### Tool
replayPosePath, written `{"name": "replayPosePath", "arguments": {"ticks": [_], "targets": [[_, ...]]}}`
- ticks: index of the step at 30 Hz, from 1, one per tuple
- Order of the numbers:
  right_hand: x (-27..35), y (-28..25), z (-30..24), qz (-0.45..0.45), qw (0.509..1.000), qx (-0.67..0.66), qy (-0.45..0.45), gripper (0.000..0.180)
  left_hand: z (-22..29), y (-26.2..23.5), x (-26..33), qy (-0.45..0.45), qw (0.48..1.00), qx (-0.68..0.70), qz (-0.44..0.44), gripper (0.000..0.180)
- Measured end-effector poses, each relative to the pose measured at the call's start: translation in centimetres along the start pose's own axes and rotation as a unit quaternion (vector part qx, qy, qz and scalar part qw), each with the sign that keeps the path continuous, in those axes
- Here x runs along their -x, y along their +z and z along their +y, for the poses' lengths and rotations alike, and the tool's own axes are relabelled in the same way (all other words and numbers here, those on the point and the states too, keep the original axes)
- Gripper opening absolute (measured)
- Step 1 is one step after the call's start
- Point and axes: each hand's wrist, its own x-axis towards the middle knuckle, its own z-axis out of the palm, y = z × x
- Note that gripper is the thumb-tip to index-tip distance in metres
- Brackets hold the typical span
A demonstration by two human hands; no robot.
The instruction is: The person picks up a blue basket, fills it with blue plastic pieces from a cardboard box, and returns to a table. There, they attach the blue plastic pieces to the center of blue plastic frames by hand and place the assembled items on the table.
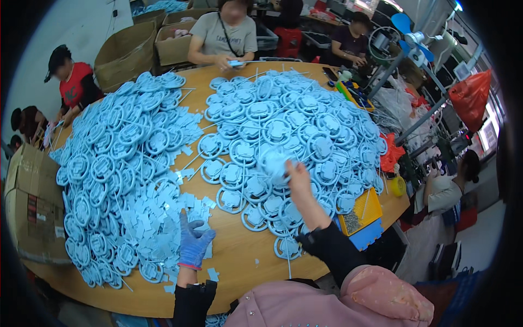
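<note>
My left hand [196, 242], in a blue-purple glove, is at the near edge of a heap of small flat light-blue plastic pieces [155, 210]. Its index finger points forward with the thumb apart, and I see nothing in it. My bare right hand [298, 177] grips a light-blue round plastic part [274, 162] by its edge, smeared by motion. That part is above a broad pile of light-blue ring-shaped plastic parts with thin rods [327, 122]. A taller pile of similar ring-shaped parts [103, 166] lies to the left of the flat pieces.
The wooden table [239, 272] curves around me. A yellow tray [368, 210] of small metal bits sits at right, by a yellow cup [398, 186]. Cardboard boxes [34, 204] stand at left and behind. Across the table a person holds a light-blue part [236, 64]; others sit around.
</note>
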Motion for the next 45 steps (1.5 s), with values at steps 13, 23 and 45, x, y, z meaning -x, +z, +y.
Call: {"name": "replayPosePath", "arguments": {"ticks": [13,23,45], "targets": [[6.8,4.7,-8.4,-0.195,0.979,-0.044,-0.050,0.020,3.3,-2.3,2.0,-0.011,0.999,-0.033,-0.014,0.079],[13.2,8.0,-29.2,-0.333,0.733,-0.005,-0.594,0.045,27.7,-7.1,10.3,0.552,0.775,-0.274,0.139,0.048],[15.0,18.4,-37.3,-0.324,0.552,-0.129,-0.757,0.052,30.4,-7.6,10.1,0.678,0.692,-0.176,0.173,0.046]]}}
